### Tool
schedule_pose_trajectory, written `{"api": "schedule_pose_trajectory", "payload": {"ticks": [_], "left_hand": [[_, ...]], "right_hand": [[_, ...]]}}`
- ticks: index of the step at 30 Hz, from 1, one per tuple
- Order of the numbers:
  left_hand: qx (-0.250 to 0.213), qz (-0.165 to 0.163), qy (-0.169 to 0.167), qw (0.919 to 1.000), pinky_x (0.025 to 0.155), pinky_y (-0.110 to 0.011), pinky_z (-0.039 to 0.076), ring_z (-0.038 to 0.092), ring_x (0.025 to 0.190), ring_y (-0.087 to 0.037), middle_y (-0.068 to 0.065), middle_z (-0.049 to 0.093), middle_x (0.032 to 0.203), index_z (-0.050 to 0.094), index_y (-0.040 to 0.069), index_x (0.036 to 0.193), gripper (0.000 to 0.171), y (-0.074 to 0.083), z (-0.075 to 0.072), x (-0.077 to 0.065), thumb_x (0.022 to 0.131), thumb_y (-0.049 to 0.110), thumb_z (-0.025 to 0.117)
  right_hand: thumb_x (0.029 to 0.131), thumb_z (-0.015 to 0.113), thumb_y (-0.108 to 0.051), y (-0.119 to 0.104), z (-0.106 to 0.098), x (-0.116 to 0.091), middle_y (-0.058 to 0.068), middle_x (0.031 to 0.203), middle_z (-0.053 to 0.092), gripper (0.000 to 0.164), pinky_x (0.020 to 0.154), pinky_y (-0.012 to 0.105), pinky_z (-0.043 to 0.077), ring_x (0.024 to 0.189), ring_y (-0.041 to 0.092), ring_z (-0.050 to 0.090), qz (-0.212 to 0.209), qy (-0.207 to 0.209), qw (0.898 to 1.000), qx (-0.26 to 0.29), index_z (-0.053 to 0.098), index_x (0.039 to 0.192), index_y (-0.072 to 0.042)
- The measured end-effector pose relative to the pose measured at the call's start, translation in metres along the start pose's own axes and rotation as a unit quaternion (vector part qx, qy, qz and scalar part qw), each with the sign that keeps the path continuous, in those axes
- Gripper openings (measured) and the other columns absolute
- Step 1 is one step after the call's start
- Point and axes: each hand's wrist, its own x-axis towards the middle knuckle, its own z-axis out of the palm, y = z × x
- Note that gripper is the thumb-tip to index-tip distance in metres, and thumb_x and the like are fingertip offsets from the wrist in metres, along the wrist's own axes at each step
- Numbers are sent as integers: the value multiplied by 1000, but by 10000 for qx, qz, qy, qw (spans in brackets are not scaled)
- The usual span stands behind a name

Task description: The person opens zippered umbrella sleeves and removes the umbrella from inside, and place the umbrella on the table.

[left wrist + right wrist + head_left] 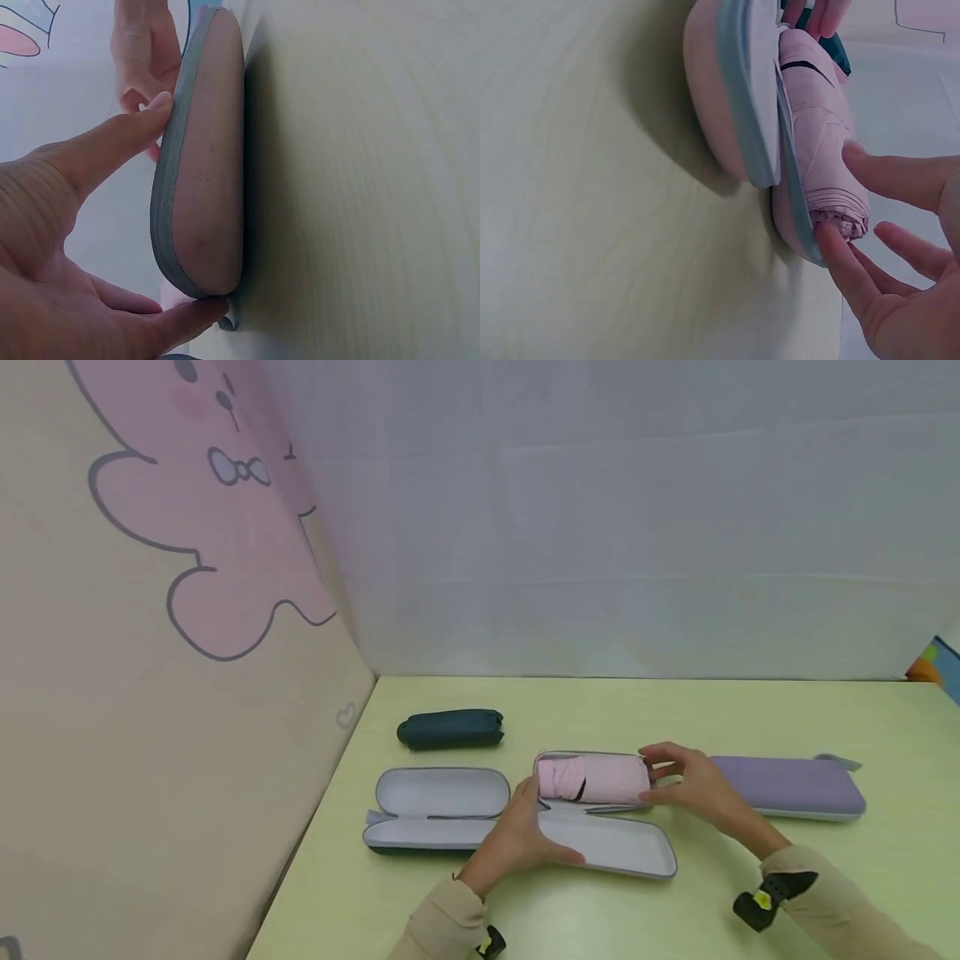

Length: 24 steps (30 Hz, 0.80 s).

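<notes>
Left hand (pixel 517 835) spread wide, thumb and fingers stretched apart, touched the left end of an oblong pink hard case with a grey rim and pale lining (pixel 615 845), which lay open on a pale yellow-green table (pixel 675 718). A pale pink folded umbrella of pleated fabric (pixel 615 778) lay lengthwise in the case's back half. At its right end was the right hand (pixel 693 785), fingers parted and slightly bent, one fingertip at the rolled fabric; whether it gripped, I could not tell. Just left of the pink case stood an open dark-bottomed case with pale grey lining (pixel 442 792), and behind that lay a dark green folded umbrella (pixel 450 729). A closed purple oblong case (pixel 787 783) lay beyond the right hand.
</notes>
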Motion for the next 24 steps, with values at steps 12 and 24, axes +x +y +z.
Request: {"api": "schedule_pose_trajectory", "payload": {"ticks": [12, 24], "left_hand": [[267, -136, 69, 9995, 109, -44, 25, 22, 139, -29, -18, 19, 154, 15, -1, 150, 129, 1, 6, -4, 54, 38, 92], [376, -179, 115, 9991, 108, -44, 28, 25, 138, -29, -17, 21, 153, 16, 0, 150, 128, 0, 8, -5, 54, 37, 93]], "right_hand": [[60, 89, -12, 1, 17, 11, 21, 107, 61, 72, 72, 42, 52, 91, 34, 62, -44, 332, 9963, -797, 56, 122, 3], [67, 83, -3, 6, 14, 7, 23, 127, 46, 68, 71, 32, 53, 94, 29, 63, 324, -52, 9892, 1429, 54, 129, -2]]}}
